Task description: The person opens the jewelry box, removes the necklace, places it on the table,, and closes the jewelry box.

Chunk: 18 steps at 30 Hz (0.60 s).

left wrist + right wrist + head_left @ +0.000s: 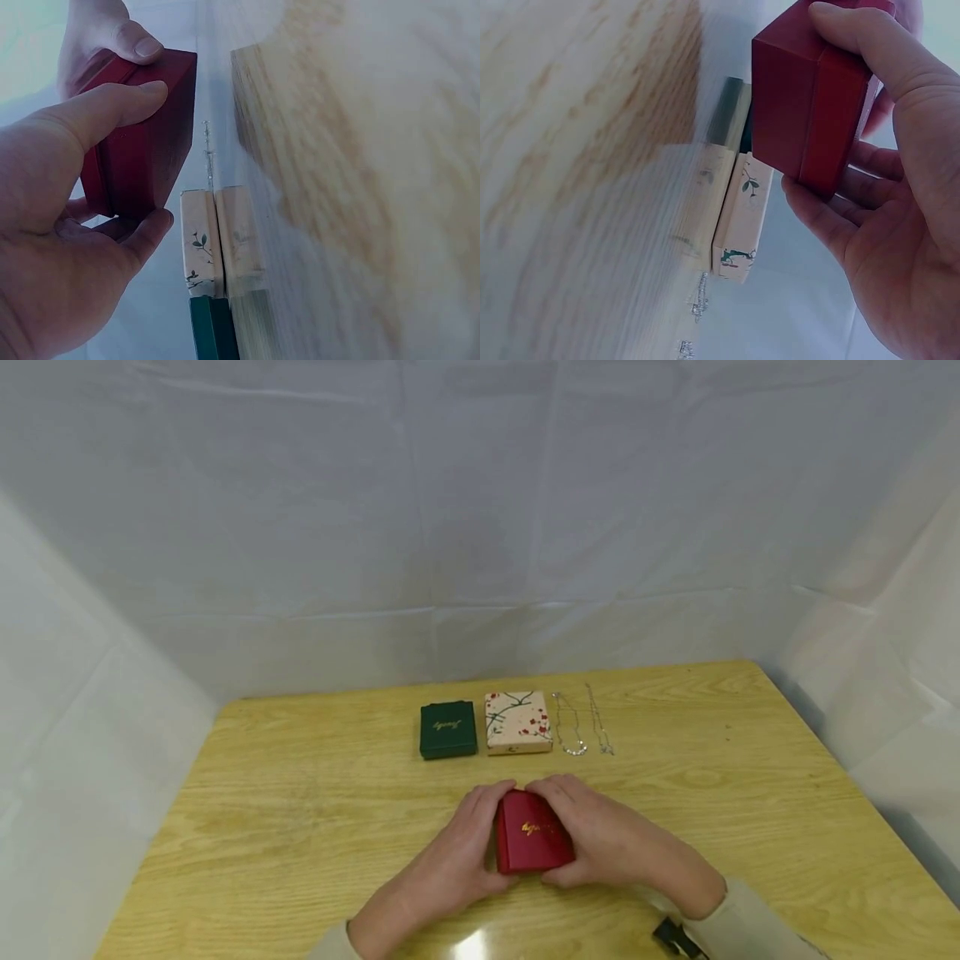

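Both hands grip a red jewelry box (pixel 528 839) with gold script on its lid, near the front middle of the table. The left hand (pixel 468 839) holds its left side, thumb on the near edge and fingers at the far edge. On the right side the right hand (pixel 611 835) grips it the same way. Both wrist views show the red box (pixel 154 131) held above the tabletop, with a gap below it. Its lid (pixel 840 112) looks closed, and the inside is hidden.
Behind the hands stand a dark green box (pixel 447 729) and a cream floral box (pixel 518 722). Two silver chains, a necklace (pixel 573 727) and a thinner chain (pixel 597 718), lie to their right. A black object (pixel 675 937) is by the right sleeve. White sheeting (pixel 480 527) surrounds the wooden table (pixel 300 802).
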Each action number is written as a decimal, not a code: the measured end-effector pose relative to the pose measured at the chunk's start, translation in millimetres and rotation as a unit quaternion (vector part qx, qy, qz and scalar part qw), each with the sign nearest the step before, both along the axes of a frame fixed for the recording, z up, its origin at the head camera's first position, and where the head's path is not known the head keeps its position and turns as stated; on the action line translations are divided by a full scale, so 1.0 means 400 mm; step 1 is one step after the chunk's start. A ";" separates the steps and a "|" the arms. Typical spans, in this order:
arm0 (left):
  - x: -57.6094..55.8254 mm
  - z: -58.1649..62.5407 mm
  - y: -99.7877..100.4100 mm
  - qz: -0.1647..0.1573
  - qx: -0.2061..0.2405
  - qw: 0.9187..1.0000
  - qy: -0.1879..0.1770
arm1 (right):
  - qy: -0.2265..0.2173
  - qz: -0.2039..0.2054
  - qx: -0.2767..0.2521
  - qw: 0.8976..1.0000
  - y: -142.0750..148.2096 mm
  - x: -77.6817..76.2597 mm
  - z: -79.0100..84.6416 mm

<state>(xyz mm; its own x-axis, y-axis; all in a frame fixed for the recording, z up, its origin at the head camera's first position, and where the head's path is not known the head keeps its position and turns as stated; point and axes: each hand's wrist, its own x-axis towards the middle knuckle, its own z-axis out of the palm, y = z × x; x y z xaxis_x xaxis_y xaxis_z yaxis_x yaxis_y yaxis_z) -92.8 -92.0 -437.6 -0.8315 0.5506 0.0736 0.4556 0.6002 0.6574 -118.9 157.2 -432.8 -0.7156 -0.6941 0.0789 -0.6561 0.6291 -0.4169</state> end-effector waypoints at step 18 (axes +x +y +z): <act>-0.003 -0.004 -0.012 0.005 -0.001 1.000 -0.003 | 0.002 -0.007 -0.010 1.000 0.006 0.002 0.006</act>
